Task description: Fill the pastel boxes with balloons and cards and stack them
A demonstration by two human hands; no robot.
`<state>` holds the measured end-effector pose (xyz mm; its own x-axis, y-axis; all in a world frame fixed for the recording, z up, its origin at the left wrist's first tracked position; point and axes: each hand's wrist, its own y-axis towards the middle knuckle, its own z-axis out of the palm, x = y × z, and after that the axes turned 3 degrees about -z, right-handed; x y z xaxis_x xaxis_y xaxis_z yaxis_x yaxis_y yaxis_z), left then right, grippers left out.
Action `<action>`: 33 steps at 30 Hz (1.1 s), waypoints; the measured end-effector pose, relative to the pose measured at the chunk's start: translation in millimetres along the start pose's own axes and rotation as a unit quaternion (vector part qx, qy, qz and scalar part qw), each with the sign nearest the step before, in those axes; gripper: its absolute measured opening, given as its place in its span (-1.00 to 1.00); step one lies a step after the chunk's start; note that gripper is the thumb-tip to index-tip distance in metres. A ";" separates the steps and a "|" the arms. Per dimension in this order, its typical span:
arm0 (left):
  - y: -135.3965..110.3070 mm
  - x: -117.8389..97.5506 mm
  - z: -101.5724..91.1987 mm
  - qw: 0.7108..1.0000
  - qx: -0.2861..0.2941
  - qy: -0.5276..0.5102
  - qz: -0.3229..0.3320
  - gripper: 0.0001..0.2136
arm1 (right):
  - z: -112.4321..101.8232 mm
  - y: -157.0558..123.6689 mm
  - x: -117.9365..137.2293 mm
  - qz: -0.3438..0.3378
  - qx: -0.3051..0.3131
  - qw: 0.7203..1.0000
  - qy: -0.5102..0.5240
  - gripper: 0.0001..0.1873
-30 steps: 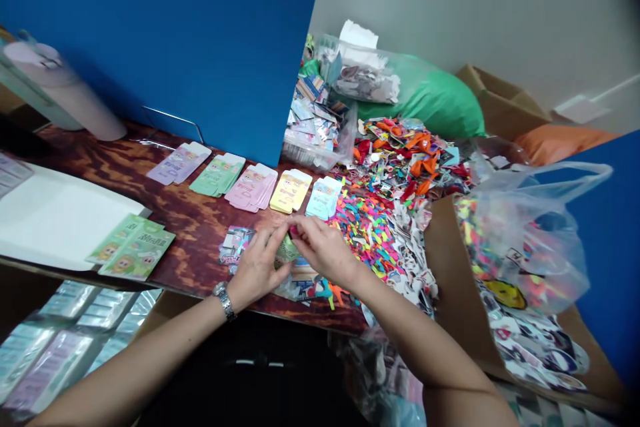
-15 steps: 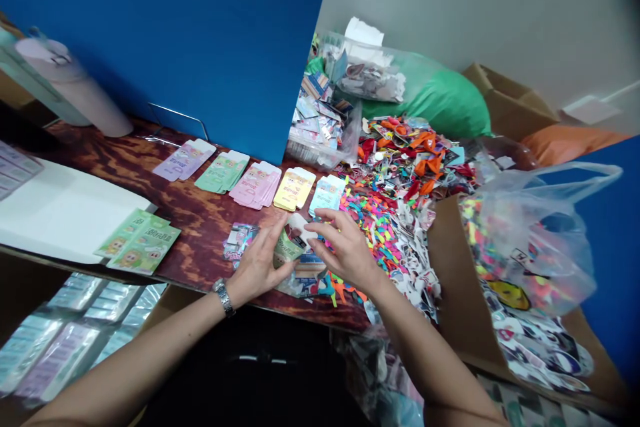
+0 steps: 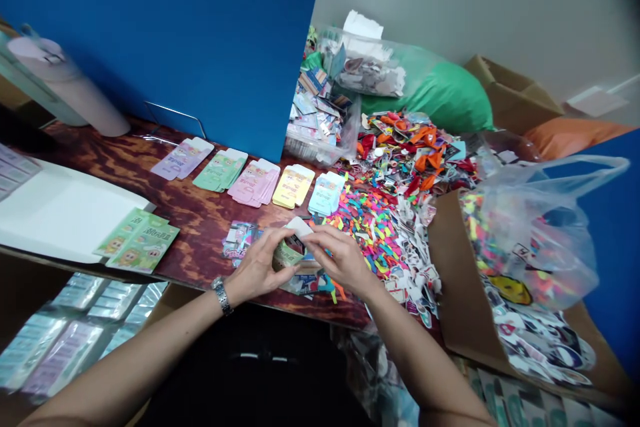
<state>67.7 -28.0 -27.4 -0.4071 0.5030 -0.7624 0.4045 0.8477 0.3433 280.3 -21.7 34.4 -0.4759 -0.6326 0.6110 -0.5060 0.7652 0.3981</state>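
Circling the left wrist, a metal-banded wristwatch (image 3: 221, 295) sits nearest. Beyond it, the person's left hand (image 3: 255, 265) has its fingers grasping a small green printed carton (image 3: 289, 255) above the near edge of the surface (image 3: 193, 227); the carton's mouth is open and its white flap (image 3: 299, 226) stands up. The right hand (image 3: 347, 261) has bent fingers at the flap; whether they pinch it or only touch it, one cannot tell.

Off to the left, two overlapping green printed packets (image 3: 145, 248) lie partly on a white panel (image 3: 65, 213). Just right of the carton spreads a heap of small neon pieces (image 3: 367, 220). Farther back, five stacks of flat cartons form a row, left to right: purple (image 3: 181, 159), green (image 3: 220, 171), pink (image 3: 254, 183), yellow (image 3: 294, 185) and light blue (image 3: 327, 193). Behind the heap stands a clear plastic bin (image 3: 320, 152) filled with printed cards, then a bulging green bag (image 3: 440, 97). A blue partition (image 3: 175, 27) rises behind the row.
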 end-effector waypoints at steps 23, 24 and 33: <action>0.9 -16.2 -8.0 0.996 -0.009 0.086 0.006 -0.19 | 32.8 -6.0 10.2 -0.022 -0.165 0.956 -0.241 -0.64; 0.5 -15.8 -7.7 0.996 -0.008 0.088 0.004 -0.19 | 33.4 -6.8 9.2 -0.039 -0.159 0.957 -0.240 -0.62; 0.0 -11.6 -7.0 0.996 -0.006 0.094 0.001 -0.15 | 27.7 3.4 18.6 0.150 -0.117 0.975 0.113 -0.77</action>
<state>66.7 -32.7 -14.7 -0.5532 0.5269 -0.6452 0.3964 0.8478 0.3524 249.8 -34.2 28.1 -0.3938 -0.3546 0.8480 -0.1781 0.9345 0.3081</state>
